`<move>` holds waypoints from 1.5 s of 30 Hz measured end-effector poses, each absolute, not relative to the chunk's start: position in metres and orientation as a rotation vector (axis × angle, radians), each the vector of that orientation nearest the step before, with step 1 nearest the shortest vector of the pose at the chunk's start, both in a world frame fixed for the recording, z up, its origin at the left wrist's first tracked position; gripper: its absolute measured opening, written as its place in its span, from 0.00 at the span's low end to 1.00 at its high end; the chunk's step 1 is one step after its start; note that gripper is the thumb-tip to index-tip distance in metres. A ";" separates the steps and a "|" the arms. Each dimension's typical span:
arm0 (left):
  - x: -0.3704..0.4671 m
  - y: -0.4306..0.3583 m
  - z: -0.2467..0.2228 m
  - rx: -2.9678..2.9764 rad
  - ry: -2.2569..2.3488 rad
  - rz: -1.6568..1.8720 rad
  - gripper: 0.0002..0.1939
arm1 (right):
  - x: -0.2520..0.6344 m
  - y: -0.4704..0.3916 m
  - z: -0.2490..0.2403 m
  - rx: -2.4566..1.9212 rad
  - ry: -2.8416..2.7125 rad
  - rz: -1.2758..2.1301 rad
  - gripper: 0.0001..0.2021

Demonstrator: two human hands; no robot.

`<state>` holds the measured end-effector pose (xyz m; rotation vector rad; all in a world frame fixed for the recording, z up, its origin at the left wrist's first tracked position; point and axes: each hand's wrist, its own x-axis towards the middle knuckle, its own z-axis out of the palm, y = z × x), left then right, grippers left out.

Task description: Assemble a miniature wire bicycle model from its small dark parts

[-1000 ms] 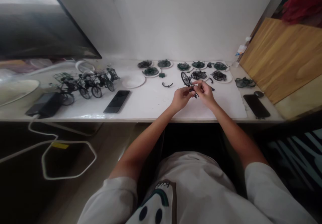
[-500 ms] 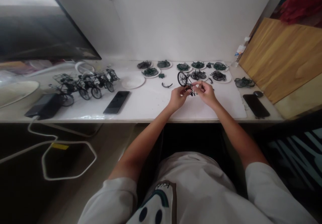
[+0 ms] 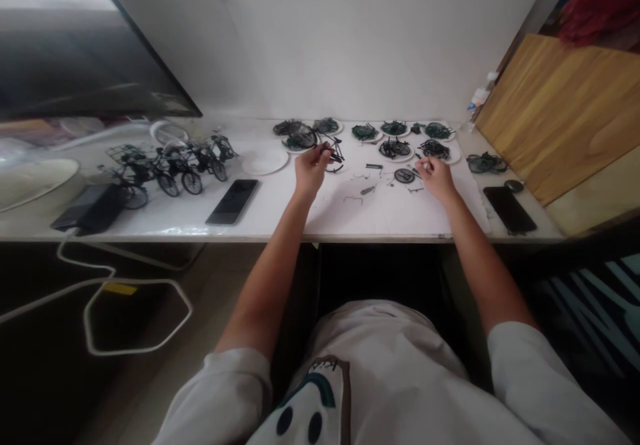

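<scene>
In my left hand (image 3: 311,173) is a partly built black model bicycle (image 3: 337,154), pinched between thumb and fingers, its wheel (image 3: 303,135) pointing up and to the left. My right hand (image 3: 437,177) is closed at the fingertips over the right side of the white sheet; whatever it pinches is too small and dark to make out. Between the hands lie a loose black model wheel (image 3: 404,175), a short dark bar (image 3: 374,166), a grey oval piece (image 3: 368,190) and several thin rods (image 3: 353,199).
Plates of dark model parts (image 3: 395,149) line the back. Several assembled model bicycles (image 3: 191,170) stand at left, near a white plate (image 3: 264,162) and a phone (image 3: 232,202). Farther right are another bicycle (image 3: 486,163), a second phone (image 3: 509,209) and a wooden board (image 3: 565,111).
My hands have moved apart. The left carried the model bicycle left; the right moved right, off the bicycle. Loose parts on the sheet have come into sight.
</scene>
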<state>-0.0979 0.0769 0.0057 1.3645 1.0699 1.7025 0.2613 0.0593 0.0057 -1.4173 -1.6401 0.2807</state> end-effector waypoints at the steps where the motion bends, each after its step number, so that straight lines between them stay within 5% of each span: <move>1: -0.104 0.078 0.006 1.341 1.091 1.721 0.23 | 0.263 0.061 0.003 -1.457 -1.645 0.276 0.19; 23: -0.122 0.084 -0.004 1.142 1.207 1.704 0.21 | 0.251 0.048 -0.005 -1.805 -1.760 0.135 0.11; 31: -0.116 0.082 -0.002 1.187 1.192 1.695 0.22 | 0.250 0.051 -0.006 -1.815 -1.821 0.165 0.19; 39: -0.107 0.075 0.006 1.159 1.166 1.686 0.16 | 0.249 0.046 -0.004 -1.804 -1.801 0.221 0.12; 45: -0.099 0.069 0.011 1.195 1.101 1.672 0.21 | 0.253 0.050 -0.006 -1.787 -1.861 0.267 0.10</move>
